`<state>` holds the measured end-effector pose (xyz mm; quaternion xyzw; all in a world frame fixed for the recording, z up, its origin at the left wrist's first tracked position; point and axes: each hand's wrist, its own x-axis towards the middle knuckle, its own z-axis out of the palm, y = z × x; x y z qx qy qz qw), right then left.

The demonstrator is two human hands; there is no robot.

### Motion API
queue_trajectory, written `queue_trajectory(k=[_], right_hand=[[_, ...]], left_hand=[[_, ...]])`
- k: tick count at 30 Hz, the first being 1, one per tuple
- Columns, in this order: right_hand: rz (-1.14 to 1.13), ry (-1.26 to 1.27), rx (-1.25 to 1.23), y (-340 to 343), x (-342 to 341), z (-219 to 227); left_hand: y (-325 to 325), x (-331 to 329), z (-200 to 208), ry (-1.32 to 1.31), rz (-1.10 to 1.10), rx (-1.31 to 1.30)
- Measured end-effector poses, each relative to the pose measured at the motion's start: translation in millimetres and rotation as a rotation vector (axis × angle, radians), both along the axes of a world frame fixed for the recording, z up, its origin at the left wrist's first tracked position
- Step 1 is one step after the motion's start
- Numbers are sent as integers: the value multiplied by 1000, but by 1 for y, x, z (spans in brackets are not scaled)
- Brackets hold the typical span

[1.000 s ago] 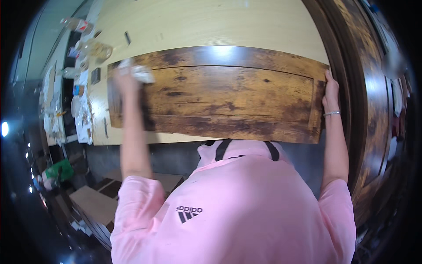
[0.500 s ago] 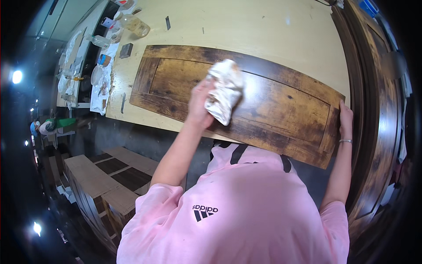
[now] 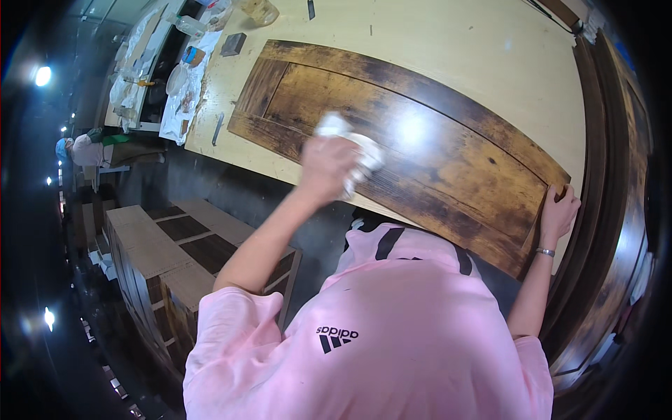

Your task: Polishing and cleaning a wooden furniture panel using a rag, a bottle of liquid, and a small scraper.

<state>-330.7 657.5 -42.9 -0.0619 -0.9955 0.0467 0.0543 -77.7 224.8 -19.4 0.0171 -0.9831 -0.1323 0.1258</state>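
Observation:
A brown wood-grain panel [image 3: 448, 161] with a recessed centre lies at a slant on the pale work table, its near right end reaching past the table's front edge. My left hand [image 3: 327, 164] is closed round a crumpled white rag [image 3: 365, 154], blurred by motion, over the panel's near side left of the middle. At the panel's right end, my right hand [image 3: 558, 210] grips the edge by the far corner with bent fingers. Part of the rag is hidden behind my left hand.
A dark block [image 3: 233, 45], a thin strip [image 3: 218, 129] and a jar [image 3: 260, 11] lie on the pale table [image 3: 455, 42]. Stacked wood panels [image 3: 605, 175] stand close on the right. Packed panels [image 3: 150, 238] sit lower left. Another person [image 3: 91, 150] is far left.
My left hand has drawn the rag toward the panel's near edge. My right hand's fingers have shifted and now bend over the panel's right corner. The whole view has turned a little.

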Motion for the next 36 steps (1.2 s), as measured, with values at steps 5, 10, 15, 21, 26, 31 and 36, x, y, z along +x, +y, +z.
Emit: queue_trajectory(k=[5,10,15,21,26,31,36], right_hand=[[51,135,75,6,2,-20],[45,146,107,1,1,-25],[38,159,77,-6,1,-21],[543,58,-825,-156,50,16],[1029,-141,-1120,-347,117,68],[788,-574,-1214,-428,129,71],[641,-955,-1451,-479,130,59]], left_hand=[[-143,39,-22,77,536,-309],[-67,16,-34,122,267,-71],[-99,23,-27,88,536,428],[-74,5,32,193,352,1773],[-93,0,44,96,219,1880],[-181,29,31,231,66,918],[-222,54,33,149,248,1598]])
